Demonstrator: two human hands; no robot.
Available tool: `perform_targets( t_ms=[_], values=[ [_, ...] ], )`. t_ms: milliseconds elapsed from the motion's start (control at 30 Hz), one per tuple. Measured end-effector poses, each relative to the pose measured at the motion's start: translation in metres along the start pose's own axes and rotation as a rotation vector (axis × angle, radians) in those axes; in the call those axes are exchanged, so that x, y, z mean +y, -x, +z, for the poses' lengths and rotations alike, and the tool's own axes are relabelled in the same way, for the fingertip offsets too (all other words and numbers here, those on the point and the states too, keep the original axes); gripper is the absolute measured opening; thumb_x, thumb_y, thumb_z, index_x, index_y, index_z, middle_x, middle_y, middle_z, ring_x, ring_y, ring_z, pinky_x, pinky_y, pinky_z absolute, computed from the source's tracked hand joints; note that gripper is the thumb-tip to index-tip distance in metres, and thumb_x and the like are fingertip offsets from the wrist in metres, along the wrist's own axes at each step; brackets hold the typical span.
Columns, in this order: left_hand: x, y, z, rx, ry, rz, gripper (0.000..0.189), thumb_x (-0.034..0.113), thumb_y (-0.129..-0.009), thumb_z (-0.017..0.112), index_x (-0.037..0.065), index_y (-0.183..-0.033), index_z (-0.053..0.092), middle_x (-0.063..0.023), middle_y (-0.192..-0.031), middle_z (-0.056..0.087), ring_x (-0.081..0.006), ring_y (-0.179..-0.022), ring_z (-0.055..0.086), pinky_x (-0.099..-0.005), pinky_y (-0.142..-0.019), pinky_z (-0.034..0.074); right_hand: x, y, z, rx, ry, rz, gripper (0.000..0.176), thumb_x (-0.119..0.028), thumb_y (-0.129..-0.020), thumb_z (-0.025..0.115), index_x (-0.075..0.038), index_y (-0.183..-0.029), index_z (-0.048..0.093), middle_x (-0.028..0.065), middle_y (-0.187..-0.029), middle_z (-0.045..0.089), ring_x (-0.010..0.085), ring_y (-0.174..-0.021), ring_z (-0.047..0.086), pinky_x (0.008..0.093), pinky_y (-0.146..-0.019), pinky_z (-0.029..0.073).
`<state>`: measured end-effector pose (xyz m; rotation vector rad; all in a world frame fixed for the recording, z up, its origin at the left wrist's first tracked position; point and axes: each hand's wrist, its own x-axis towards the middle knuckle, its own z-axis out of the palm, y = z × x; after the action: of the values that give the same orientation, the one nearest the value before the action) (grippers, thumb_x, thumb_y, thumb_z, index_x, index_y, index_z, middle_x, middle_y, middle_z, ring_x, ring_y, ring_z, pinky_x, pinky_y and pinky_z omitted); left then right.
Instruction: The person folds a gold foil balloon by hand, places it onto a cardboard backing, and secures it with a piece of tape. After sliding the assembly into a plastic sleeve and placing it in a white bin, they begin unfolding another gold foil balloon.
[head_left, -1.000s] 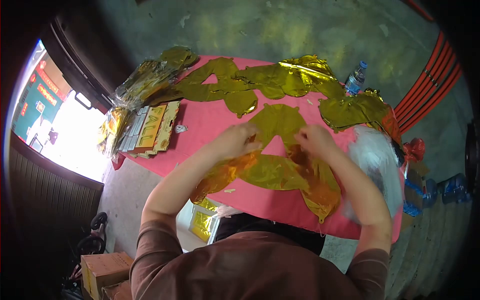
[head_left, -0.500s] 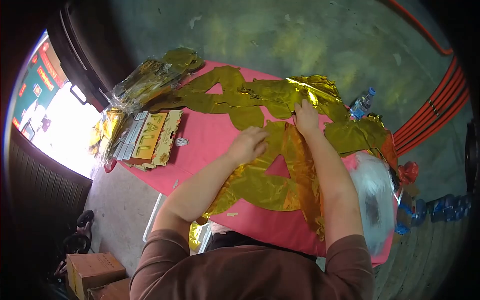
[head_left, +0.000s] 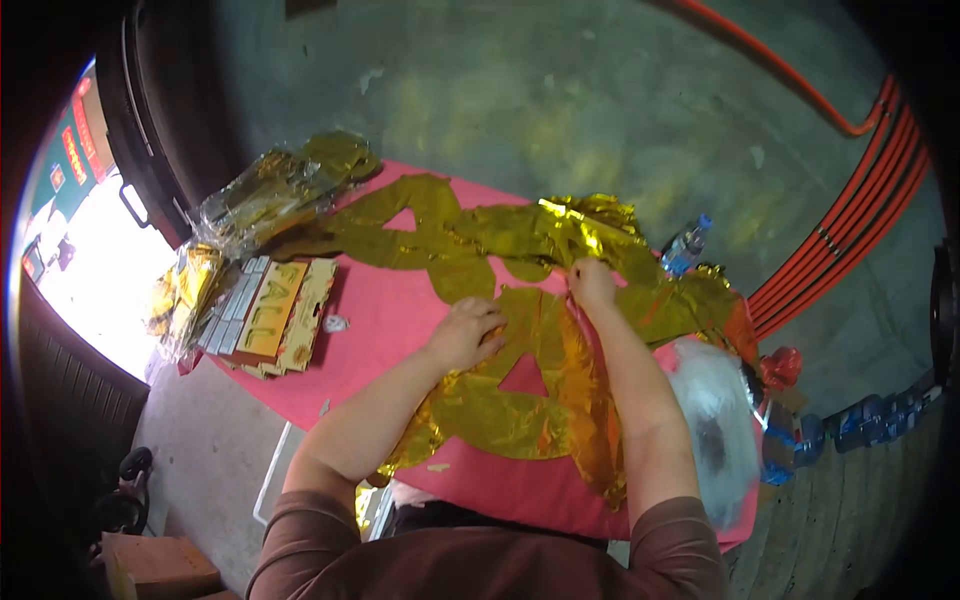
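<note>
A flat gold foil letter balloon [head_left: 495, 415], shaped like an A with a triangular hole, lies in front of me on a pink-covered table [head_left: 385, 320]. My left hand [head_left: 463, 332] is at its upper left edge, fingers curled and closed on the foil. At the upper right, my right hand [head_left: 592, 285] is closed in a pinch at the balloon's edge; the fingertips are partly hidden. An orange-tinted foil strip [head_left: 585, 385] runs down the balloon's right side. Beyond my hands lie more flat gold foil balloons [head_left: 400, 235], overlapping one another.
Left on the table are printed FALL packages [head_left: 280, 310] and clear plastic bags [head_left: 240, 215]. A water bottle [head_left: 688, 245] is at the far right, near a clear plastic-wrapped bundle [head_left: 712, 430]. Red pipes [head_left: 835, 230] line the right wall. A cardboard box [head_left: 160, 565] stands lower left.
The view has shifted, so the table appears lower and further left. My right hand has gone from loosely bent fingers to a tighter pinch at the balloon's top edge. My left hand stays at the foil.
</note>
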<state>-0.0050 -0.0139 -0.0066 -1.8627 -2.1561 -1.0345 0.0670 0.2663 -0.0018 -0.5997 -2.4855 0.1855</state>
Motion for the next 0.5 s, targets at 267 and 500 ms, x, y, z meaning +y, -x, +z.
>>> perform_targets(
  t_ms=[267,500],
  values=[
    [-0.003,-0.001,-0.001,0.001,0.007,0.015,0.033,0.022,-0.079,0.067,0.004,-0.106,0.064,-0.0140,-0.115,0.057,-0.0319,-0.109,0.051,-0.0416,-0.094,0.040,-0.007,-0.003,-0.025,-0.170,-0.126,0.123,0.021,-0.029,-0.073,0.069,-0.008,-0.071,0.069,0.0129,-0.074,0.066,0.0309,-0.070,0.063,0.0421,-0.064,0.050],
    [0.000,-0.004,0.000,-0.048,0.038,-0.021,0.032,0.023,-0.079,0.067,0.005,-0.105,0.064,-0.0123,-0.115,0.056,-0.0309,-0.110,0.049,-0.0416,-0.096,0.038,0.003,0.000,-0.013,-0.201,-0.183,0.094,0.014,-0.023,-0.074,0.065,-0.009,-0.071,0.068,0.0119,-0.073,0.065,0.0305,-0.067,0.063,0.0401,-0.061,0.049]
  ],
)
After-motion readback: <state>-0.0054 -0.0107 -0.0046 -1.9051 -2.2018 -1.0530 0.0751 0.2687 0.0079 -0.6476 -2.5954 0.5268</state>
